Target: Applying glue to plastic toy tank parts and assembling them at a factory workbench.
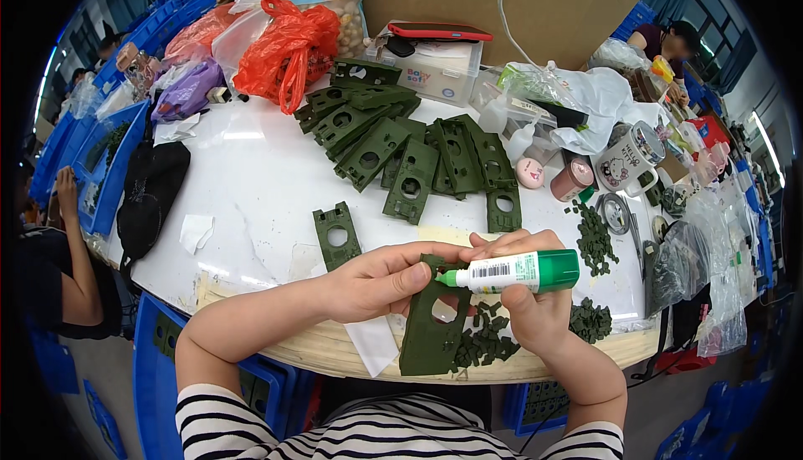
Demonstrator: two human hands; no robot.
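Observation:
My left hand (pixel 389 276) pinches the upper end of a dark green plastic hull part (pixel 428 334), a flat piece with a round hole. The part hangs tilted over the table's near edge. My right hand (pixel 531 297) grips a white glue bottle (pixel 506 273) with a green base. Its green nozzle points left, at the part's upper end beside my left thumb; whether the tip touches cannot be made out. Under my hands lies a heap of small green pieces (pixel 487 339). Another green hull part (pixel 336 236) lies flat just beyond my left hand.
A pile of green hull parts (pixel 368 150) covers the table's far middle. Small green pieces (pixel 595 238) lie at right near tape (pixel 615 213) and a mug (pixel 629 159). A red bag (pixel 288 50) and a clear box (pixel 435 71) stand behind. A black cap-like item (pixel 152 196) lies left.

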